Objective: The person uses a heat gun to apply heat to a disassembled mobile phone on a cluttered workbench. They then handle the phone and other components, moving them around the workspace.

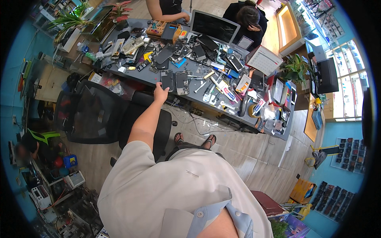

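My left hand [160,94] reaches to the near edge of the desk. Its fingers and thumb close on the lower left corner of a dark, flat phone [167,80], which lies at the desk edge. Just right of it lies an opened phone body [182,83] with its inner parts showing. Small screwdrivers [195,77] and a metal tool [200,87] lie farther right. Beyond the dark phone is a heap of phone parts [163,55], with a blue piece [179,63] beside it. My right hand is out of view.
The crowded desk [135,74] holds a laptop [214,27], a wooden organizer [156,28], a desk calendar [263,60] and several tubes. A black office chair [95,113] stands at my left. Cables [198,123] hang beneath the desk. Two people [246,20] are across it.
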A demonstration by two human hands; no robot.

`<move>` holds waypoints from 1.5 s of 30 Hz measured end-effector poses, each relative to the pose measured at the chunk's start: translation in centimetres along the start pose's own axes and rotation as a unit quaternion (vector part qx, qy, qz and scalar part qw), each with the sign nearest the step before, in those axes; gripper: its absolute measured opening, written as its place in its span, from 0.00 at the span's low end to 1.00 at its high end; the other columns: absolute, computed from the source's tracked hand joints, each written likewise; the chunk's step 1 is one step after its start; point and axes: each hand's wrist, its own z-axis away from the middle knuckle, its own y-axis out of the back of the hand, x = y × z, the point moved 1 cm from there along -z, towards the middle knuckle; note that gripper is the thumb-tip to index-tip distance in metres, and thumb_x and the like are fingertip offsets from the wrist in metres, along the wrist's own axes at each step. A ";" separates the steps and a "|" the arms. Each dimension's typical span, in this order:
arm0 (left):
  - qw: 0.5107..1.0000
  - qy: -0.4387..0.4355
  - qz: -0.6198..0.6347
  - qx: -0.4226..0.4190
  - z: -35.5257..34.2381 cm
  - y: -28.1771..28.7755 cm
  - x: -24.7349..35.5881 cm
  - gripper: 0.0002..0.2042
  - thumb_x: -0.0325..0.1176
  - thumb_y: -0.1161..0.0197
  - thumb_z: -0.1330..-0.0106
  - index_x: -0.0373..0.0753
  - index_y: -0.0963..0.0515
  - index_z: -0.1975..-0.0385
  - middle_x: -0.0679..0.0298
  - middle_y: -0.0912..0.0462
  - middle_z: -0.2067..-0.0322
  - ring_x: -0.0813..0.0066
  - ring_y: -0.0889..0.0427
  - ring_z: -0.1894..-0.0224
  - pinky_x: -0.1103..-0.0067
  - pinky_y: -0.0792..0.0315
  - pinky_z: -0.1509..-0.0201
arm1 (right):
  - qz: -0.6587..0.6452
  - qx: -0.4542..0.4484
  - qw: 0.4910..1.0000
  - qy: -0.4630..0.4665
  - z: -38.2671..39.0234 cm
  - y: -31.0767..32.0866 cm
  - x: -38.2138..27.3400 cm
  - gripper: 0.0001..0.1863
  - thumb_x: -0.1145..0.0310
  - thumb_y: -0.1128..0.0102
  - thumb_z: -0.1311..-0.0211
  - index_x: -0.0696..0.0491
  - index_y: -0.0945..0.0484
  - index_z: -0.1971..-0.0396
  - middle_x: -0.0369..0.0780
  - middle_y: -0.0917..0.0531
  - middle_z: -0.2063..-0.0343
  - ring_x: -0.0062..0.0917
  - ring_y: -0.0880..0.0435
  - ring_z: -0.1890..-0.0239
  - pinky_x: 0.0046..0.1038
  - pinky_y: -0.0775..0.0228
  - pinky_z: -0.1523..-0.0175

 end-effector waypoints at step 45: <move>0.900 0.432 0.060 -0.017 69.3 -27.3 -20.6 0.24 0.56 0.38 0.24 0.41 0.07 0.53 0.45 0.07 0.56 0.45 0.06 0.52 0.57 0.13 0.46 | 0.490 -0.267 0.703 0.441 -27.9 12.0 -15.5 0.30 0.42 0.40 0.24 0.58 0.07 0.55 0.57 0.08 0.51 0.54 0.09 0.45 0.48 0.19 0.43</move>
